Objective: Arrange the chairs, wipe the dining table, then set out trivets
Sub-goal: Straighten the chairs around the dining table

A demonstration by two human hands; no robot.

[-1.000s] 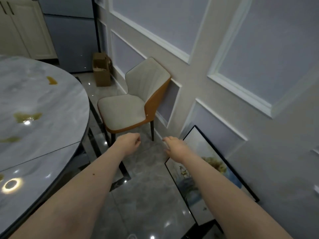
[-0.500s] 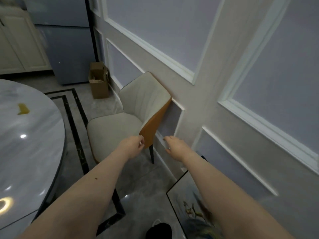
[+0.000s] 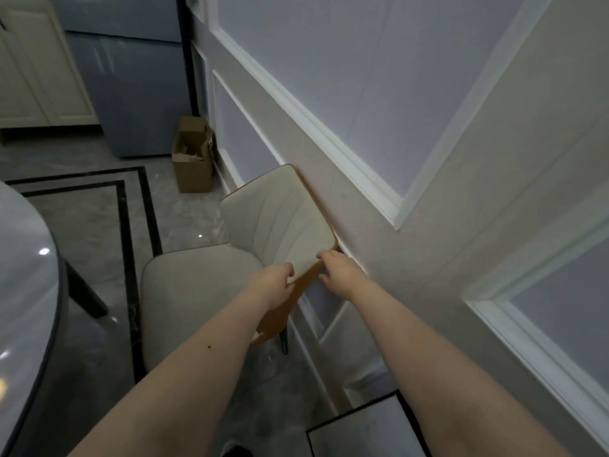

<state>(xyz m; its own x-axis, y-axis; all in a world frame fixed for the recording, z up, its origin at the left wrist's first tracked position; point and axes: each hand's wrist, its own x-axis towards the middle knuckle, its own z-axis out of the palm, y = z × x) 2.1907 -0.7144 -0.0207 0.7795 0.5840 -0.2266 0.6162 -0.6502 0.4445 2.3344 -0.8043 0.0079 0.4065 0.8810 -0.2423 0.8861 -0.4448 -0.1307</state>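
A cream upholstered chair [image 3: 197, 291] with an orange outer shell stands with its backrest against the panelled wall. My left hand [image 3: 275, 282] grips the near edge of the backrest, fingers curled over the cream front. My right hand [image 3: 336, 275] holds the same edge from the wall side, thumb on top and fingers behind the orange shell. The round marble dining table [image 3: 29, 291] fills the left edge of the view. No trivets or cloth are in sight.
A brown cardboard box [image 3: 192, 159] sits on the floor by the wall beyond the chair. A grey fridge [image 3: 131, 77] and cream cabinets [image 3: 39, 67] stand at the back. A framed picture [image 3: 362, 430] leans against the wall at the bottom right.
I have stepped closer to the chair. Both hands, which were reaching in the air, have arrived at the near edge of the backrest and taken hold of it.
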